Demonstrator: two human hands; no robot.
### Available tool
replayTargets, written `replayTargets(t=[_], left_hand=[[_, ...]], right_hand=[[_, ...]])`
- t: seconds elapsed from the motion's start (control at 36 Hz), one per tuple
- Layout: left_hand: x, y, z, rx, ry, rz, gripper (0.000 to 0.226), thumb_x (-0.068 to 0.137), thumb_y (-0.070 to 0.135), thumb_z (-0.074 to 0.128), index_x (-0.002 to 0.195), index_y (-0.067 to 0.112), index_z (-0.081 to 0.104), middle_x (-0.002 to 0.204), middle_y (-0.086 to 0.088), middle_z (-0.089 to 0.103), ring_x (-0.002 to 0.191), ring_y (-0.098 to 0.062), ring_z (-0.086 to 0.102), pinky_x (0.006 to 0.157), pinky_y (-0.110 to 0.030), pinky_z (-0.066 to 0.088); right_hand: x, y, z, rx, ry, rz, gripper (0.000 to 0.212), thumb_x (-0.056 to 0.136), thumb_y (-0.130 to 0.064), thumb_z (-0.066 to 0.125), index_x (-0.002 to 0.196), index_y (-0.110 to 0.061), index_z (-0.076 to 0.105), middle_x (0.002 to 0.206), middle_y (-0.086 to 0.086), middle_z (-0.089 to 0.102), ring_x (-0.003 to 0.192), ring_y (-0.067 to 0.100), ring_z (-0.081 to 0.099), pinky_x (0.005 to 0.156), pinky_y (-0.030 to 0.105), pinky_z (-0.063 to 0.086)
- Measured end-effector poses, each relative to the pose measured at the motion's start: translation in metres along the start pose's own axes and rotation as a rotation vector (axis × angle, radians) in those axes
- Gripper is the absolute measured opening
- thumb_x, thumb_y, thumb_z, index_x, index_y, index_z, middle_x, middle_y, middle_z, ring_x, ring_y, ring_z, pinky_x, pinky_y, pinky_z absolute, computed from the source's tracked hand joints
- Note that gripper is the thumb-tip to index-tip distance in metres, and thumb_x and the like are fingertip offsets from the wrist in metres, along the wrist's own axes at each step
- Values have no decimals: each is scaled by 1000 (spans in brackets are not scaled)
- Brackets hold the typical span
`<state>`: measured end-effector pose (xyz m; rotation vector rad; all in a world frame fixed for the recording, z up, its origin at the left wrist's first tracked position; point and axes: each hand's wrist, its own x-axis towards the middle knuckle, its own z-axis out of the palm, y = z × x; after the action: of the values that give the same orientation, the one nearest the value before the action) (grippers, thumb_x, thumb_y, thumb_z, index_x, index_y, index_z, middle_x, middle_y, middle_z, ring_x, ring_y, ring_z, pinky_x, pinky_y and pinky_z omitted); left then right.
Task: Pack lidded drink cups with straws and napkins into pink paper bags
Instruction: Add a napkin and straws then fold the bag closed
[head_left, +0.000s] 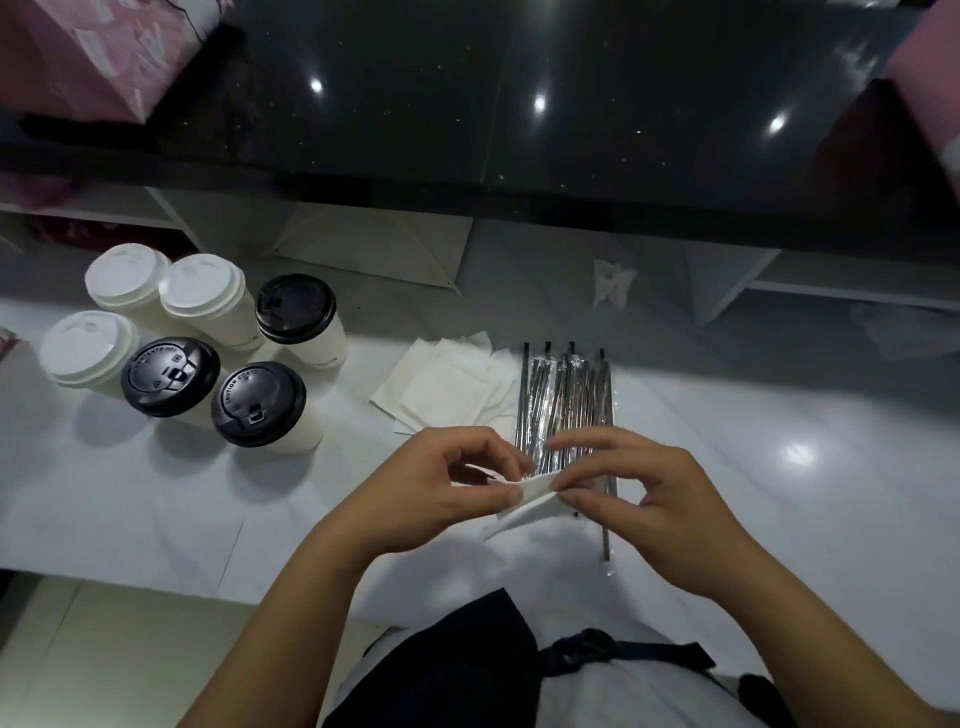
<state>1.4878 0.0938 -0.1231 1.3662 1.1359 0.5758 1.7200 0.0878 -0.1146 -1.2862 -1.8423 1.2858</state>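
Both hands meet over the near edge of the white surface (779, 426), a little right of its middle, with a folded napkin (530, 503) stretched between them. The left hand (441, 488) pinches one end between thumb and curled fingers. The right hand (639, 493) pinches the other end between thumb and forefinger, and its remaining fingers are loosely bent above it. The napkin is lifted off the surface and tilts down toward the person. Just behind the hands lies a row of wrapped straws (566, 400), running from near to far, with one straw reaching the near edge under the right hand. Touching the straws on their left is a loose stack of napkins (447, 387), fanned out flat. Toward the left edge six lidded cups stand upright in a tight cluster: three white-lidded cups (202, 291) at the far and left side, and three black-lidded cups (169, 376) nearer and to the right. A crumpled scrap of paper (613, 283) sits alone at the far edge. Beyond that rises a glossy black ledge (519, 130), with a pink bag (88, 57) at its far left corner and another pink bag (930, 88) at its right edge.
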Motion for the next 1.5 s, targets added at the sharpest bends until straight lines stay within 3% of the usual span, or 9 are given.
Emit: replayTargets(t=[0.14,0.39,0.56,0.64,0.89,1.14,1.22,1.33,1.5], left_hand=[[-2,-5,8,-73,-10,-19,7,86,0,73,90,0,68,104,-3,74,97,-19,71,83,-35,58],[-5,-10,17,-194,21,-15,10,83,-7,71,81,1,66,103,-11,74,95,-30,71,80,-33,55],[-8,-11,18,-279,29,-56,5,87,8,73,88,7,69,106,-9,74,97,-24,69,81,-30,54],[-9,-10,18,-357,0,-96,30,76,27,78,99,12,68,102,-2,72,91,-18,68,78,-28,54],[-2,-18,32,-252,248,-30,24,83,-7,70,80,17,69,79,-2,66,72,-17,60,67,-36,51],[8,-22,33,-300,161,-109,18,84,-8,69,94,8,68,84,-6,68,79,-18,66,71,-35,59],[23,-39,33,-48,248,-261,10,88,19,73,97,22,70,91,-1,72,81,-16,69,82,-43,60],[48,-55,43,507,349,-337,26,87,52,62,105,33,63,96,15,68,84,-11,65,78,-33,52],[83,-62,63,774,329,-298,38,90,53,60,117,26,56,101,8,69,89,-18,64,72,-32,47]], right_hand=[[-7,6,1,56,63,4,17,84,-2,73,88,-18,79,90,-12,74,91,13,69,81,22,53],[-12,17,3,264,167,88,25,83,3,73,84,-20,79,87,3,75,86,26,68,81,48,55],[-14,17,6,344,196,115,24,80,7,74,82,-16,80,82,5,74,79,19,69,75,28,54],[-14,16,8,374,246,126,24,79,9,74,86,-14,78,83,3,75,78,13,69,75,23,54],[-13,15,5,549,274,244,40,74,-1,78,110,-17,71,82,12,70,75,18,67,74,26,56],[-26,24,-6,407,319,316,19,83,6,70,84,-10,79,83,11,76,79,16,70,76,23,57],[-31,30,-14,247,440,317,22,85,0,72,82,-21,78,78,-4,75,72,5,67,70,17,54],[-41,42,-21,75,540,349,27,86,-8,73,79,-34,74,77,-16,73,71,4,66,69,25,52],[-55,52,-16,8,544,403,32,86,-12,74,77,-43,70,81,-23,72,77,4,68,80,39,57]])
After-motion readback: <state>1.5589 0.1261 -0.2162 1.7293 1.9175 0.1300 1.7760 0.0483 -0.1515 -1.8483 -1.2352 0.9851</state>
